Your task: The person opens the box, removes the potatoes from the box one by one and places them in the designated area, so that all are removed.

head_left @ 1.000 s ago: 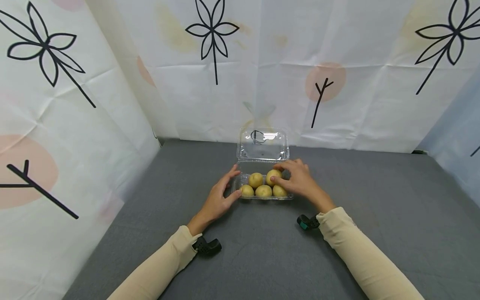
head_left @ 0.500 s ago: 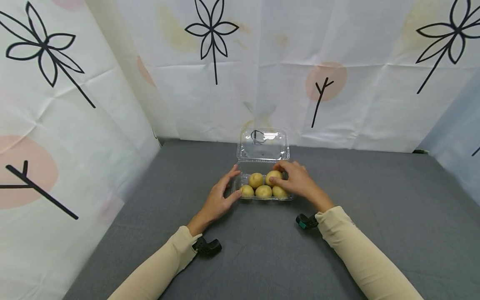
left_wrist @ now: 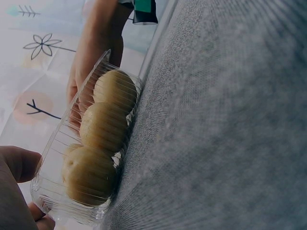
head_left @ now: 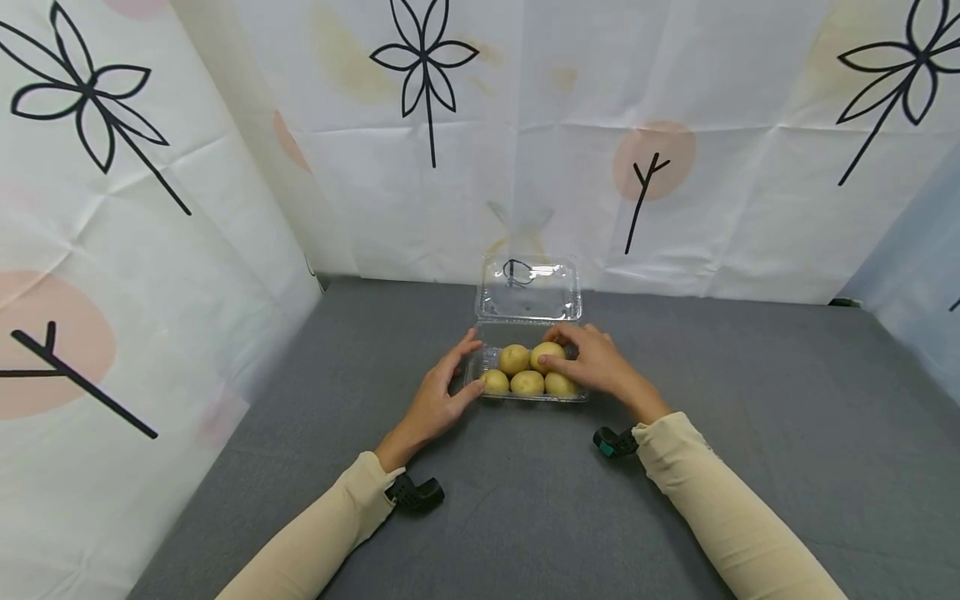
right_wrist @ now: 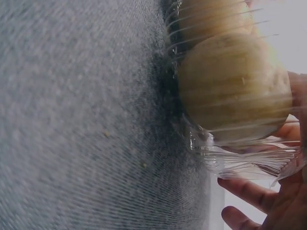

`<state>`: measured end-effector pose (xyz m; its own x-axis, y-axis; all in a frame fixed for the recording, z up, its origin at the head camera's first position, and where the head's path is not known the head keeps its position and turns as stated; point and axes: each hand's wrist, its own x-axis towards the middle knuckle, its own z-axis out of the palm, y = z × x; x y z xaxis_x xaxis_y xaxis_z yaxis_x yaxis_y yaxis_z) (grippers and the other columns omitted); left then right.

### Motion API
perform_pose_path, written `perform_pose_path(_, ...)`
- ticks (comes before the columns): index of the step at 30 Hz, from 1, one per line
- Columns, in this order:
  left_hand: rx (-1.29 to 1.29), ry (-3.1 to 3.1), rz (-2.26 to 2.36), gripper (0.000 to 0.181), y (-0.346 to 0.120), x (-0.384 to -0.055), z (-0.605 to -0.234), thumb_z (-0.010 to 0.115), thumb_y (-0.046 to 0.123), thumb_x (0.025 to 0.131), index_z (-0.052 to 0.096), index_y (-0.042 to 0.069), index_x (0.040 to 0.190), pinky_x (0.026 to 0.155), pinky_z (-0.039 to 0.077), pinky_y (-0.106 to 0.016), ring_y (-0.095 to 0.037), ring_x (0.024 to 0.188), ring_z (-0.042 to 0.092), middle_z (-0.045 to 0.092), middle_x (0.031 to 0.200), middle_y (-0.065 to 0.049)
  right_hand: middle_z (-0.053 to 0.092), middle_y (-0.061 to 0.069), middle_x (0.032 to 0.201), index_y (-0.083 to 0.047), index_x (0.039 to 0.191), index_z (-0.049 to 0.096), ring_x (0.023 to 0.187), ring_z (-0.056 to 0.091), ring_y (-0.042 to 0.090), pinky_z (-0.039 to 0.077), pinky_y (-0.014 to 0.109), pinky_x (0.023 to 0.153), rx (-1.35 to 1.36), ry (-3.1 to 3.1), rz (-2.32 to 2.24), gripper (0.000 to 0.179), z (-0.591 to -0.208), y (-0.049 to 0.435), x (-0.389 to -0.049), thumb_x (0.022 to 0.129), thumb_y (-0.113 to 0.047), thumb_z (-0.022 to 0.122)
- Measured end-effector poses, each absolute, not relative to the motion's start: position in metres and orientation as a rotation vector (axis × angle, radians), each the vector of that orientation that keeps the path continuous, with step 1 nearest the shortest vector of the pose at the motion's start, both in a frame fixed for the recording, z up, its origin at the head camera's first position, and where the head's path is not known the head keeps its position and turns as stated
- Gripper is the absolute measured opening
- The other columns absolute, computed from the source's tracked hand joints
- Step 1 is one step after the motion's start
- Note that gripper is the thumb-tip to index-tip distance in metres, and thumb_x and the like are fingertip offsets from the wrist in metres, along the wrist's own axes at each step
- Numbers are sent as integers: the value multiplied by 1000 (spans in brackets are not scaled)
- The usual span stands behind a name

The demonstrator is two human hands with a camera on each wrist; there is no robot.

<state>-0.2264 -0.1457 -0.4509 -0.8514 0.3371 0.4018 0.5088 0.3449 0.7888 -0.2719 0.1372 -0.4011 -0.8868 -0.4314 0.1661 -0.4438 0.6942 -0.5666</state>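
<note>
Backing a grey tabletop [head_left: 510, 517] with a flower-print sheet [head_left: 562, 183]; handling potatoes [head_left: 527, 382] in a clear box [head_left: 532, 398].
Gripping the back-right potato [head_left: 543, 349] inside the box between thumb and fingers of the right hand [head_left: 594, 360]; touching the box's left end with the left hand [head_left: 435, 396], spreading its fingers and thumb apart. Looking well along, at a guess: lying in the box, five potatoes in all, three in front and two behind; leaving one not yet released and the lid [head_left: 528, 292] raised, not yet lowered. Showing both rows plainly only from the head; showing the ribbed wall close up from the left wrist; from the right wrist, revealing two right-hand fingertips [right_wrist: 244, 190] beyond the box's end wall, hidden from the head.
</note>
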Motion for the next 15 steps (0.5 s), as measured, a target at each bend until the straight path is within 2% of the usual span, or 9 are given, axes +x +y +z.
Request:
perform_pose_path(5, -773, -2429, -1529, 58, -145, -226, -452, 62, 13, 99, 44, 3, 153, 111, 39, -65, -34, 155, 29, 26, 169, -11, 75, 10, 118, -10, 129, 69, 101, 54, 31, 33, 46, 86, 730, -2846, 982, 44, -403, 138, -272, 93, -34, 73)
perform_pose_path(9, -763, -2429, -1523, 58, -145, -227, -452, 64, 15, 98, 45, 5, 152, 110, 40, -64, -33, 154, 30, 27, 169, -11, 75, 9, 119, -11, 125, 73, 98, 51, 30, 30, 43, 83, 736, -2798, 966, 39, -405, 138, -273, 92, -32, 75)
perform_pose_path(15, -745, -2457, -1505, 58, -145, -226, -451, 64, 21, 98, 47, 6, 151, 111, 40, -64, -31, 155, 30, 27, 169, -9, 76, 9, 116, -12, 122, 74, 98, 50, 31, 25, 44, 84, 714, -2705, 984, 38, -408, 139, -272, 89, -29, 80)
